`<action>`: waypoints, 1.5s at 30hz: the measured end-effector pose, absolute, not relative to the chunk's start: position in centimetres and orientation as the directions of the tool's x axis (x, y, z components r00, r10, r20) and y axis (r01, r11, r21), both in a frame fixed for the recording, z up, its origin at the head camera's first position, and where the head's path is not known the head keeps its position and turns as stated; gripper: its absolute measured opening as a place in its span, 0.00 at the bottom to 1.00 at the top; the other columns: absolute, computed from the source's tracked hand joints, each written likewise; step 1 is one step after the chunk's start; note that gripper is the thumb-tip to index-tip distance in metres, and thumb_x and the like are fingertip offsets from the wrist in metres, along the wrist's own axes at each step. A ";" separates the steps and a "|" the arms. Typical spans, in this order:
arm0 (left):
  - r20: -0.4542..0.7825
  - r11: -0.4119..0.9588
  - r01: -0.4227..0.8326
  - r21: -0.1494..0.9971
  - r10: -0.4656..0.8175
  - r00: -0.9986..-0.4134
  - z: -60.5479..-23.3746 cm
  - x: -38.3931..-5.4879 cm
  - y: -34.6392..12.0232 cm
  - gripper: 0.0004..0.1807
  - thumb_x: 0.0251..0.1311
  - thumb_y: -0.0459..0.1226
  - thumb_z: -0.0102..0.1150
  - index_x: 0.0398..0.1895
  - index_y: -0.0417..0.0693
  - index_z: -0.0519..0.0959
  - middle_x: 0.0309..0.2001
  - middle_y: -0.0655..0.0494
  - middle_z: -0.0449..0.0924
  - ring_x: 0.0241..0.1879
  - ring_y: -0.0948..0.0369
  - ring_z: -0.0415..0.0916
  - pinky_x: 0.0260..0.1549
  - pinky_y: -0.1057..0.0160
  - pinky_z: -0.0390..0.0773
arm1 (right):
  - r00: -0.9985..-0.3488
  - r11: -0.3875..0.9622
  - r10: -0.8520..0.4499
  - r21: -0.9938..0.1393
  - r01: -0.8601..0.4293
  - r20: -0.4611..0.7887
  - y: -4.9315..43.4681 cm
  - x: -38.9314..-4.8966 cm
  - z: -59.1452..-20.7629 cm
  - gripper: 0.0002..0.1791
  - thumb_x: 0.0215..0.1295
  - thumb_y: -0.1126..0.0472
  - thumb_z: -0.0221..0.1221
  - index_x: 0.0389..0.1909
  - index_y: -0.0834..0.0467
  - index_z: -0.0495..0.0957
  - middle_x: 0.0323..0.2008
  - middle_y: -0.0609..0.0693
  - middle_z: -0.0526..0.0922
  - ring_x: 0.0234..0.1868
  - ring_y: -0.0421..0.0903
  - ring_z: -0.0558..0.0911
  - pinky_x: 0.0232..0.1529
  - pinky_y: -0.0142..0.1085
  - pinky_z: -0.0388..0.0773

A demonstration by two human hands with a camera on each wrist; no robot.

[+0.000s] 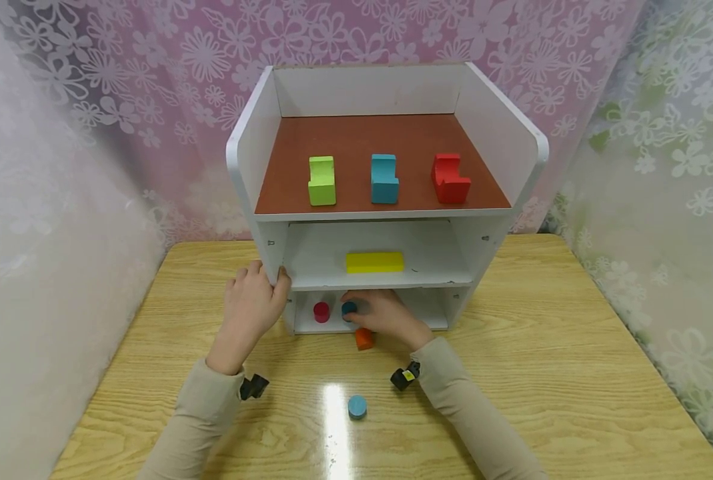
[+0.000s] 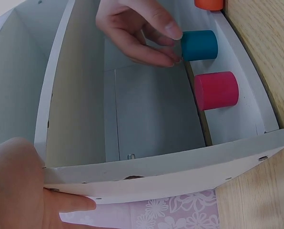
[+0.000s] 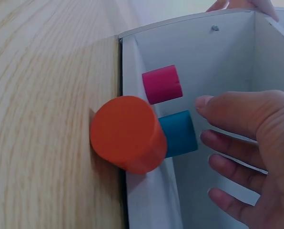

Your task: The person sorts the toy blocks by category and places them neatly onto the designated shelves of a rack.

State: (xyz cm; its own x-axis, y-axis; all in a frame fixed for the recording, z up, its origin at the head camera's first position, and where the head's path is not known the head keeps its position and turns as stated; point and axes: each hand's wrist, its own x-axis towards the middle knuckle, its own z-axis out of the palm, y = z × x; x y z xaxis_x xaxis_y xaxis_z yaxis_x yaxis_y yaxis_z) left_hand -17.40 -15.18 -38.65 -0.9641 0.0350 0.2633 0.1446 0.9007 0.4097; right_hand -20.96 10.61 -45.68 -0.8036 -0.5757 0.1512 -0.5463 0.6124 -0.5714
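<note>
My left hand (image 1: pixel 251 300) grips the left side panel (image 2: pixel 132 174) of a white shelf unit, thumb and fingers on either side of its edge. Inside the lowest compartment, my right hand (image 3: pixel 256 152) has its fingers spread and bent a little beside a blue cylinder (image 3: pixel 179 133). A narrow gap shows between fingertips and cylinder in the right wrist view. To the left of the blue one stands a pinkish-red cylinder (image 1: pixel 321 312). An orange cylinder (image 3: pixel 127 133) is on the wooden table just in front of the bottom shelf.
Another blue cylinder (image 1: pixel 357 407) stands on the table (image 1: pixel 572 373) between the forearms. A yellow block (image 1: pixel 375 262) lies on the middle shelf. Notched blocks in green (image 1: pixel 323 190), blue (image 1: pixel 385 190) and red (image 1: pixel 452 190) line the brown top. A floral curtain (image 1: pixel 356 33) hangs behind.
</note>
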 end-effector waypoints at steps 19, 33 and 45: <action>0.257 0.902 0.142 0.407 0.036 -0.966 -38.6 -17.5 -15.2 0.28 0.73 0.51 0.33 0.51 0.40 0.78 0.51 0.38 0.76 0.46 0.39 0.72 0.43 0.40 0.69 | -0.770 0.659 -0.536 -0.400 -0.637 0.345 12.0 -18.6 -45.7 0.09 0.61 0.55 0.67 0.37 0.56 0.86 0.30 0.45 0.82 0.34 0.47 0.80 0.42 0.43 0.75; 0.265 0.904 0.147 0.402 0.039 -0.963 -38.8 -17.5 -15.3 0.28 0.73 0.51 0.33 0.49 0.40 0.79 0.51 0.38 0.76 0.46 0.38 0.72 0.42 0.40 0.69 | -0.779 0.714 -0.540 -0.318 -0.624 0.317 11.6 -17.0 -47.1 0.05 0.57 0.52 0.70 0.28 0.47 0.84 0.29 0.39 0.82 0.31 0.42 0.74 0.40 0.45 0.71; 0.273 0.902 0.154 0.404 0.041 -0.961 -38.8 -17.4 -15.3 0.29 0.73 0.51 0.32 0.50 0.40 0.79 0.51 0.38 0.76 0.46 0.38 0.72 0.42 0.40 0.69 | -0.772 0.703 -0.565 -0.319 -0.635 0.292 11.3 -16.4 -47.1 0.04 0.56 0.52 0.69 0.26 0.44 0.84 0.26 0.35 0.81 0.30 0.40 0.74 0.37 0.40 0.68</action>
